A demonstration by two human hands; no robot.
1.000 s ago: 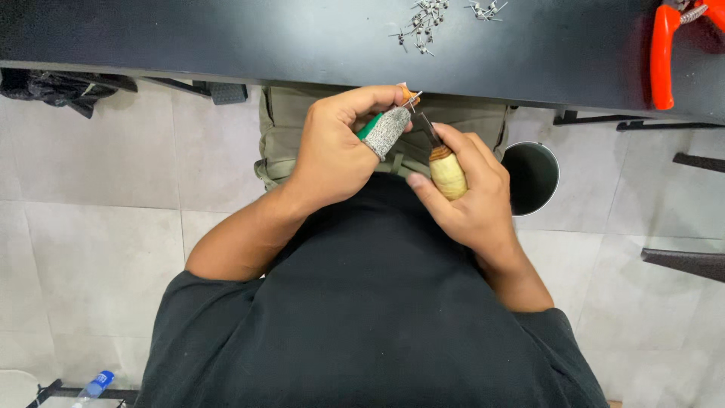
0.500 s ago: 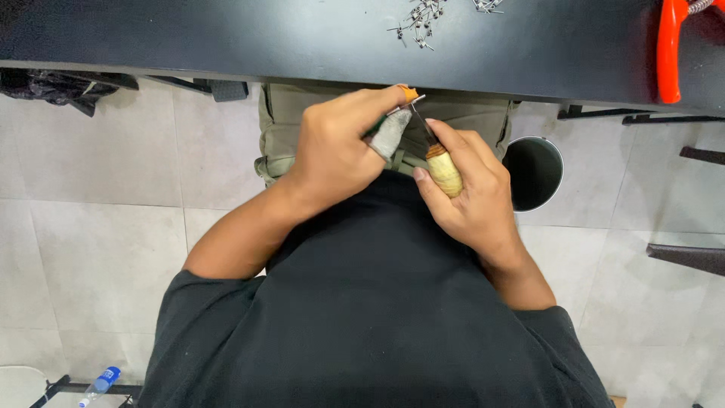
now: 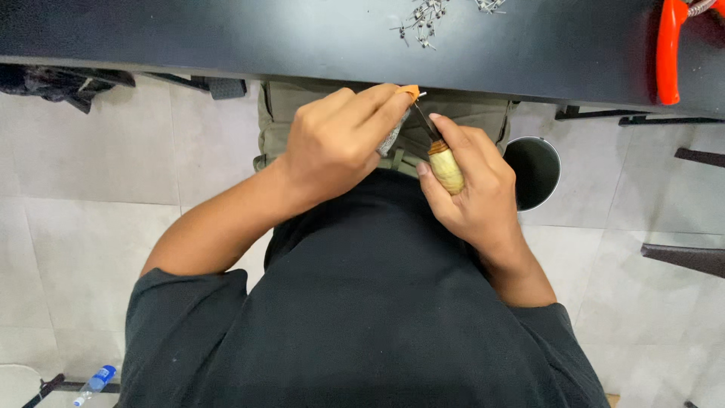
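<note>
At centre frame, just below the black table edge (image 3: 226,45), the left hand (image 3: 332,143) pinches a small grey, orange-tipped part (image 3: 399,121), while the right hand (image 3: 472,189) grasps a wooden-handled tool (image 3: 444,165), its blade touching that part.

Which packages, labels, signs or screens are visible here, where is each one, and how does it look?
Plastic bottle: lying on the tiled floor at the lower left, small, clear body with a blue label band and blue cap.
No signs or screens show in this view.
The small grey piece in the left hand is mostly hidden; no label can be made out on it.
</note>
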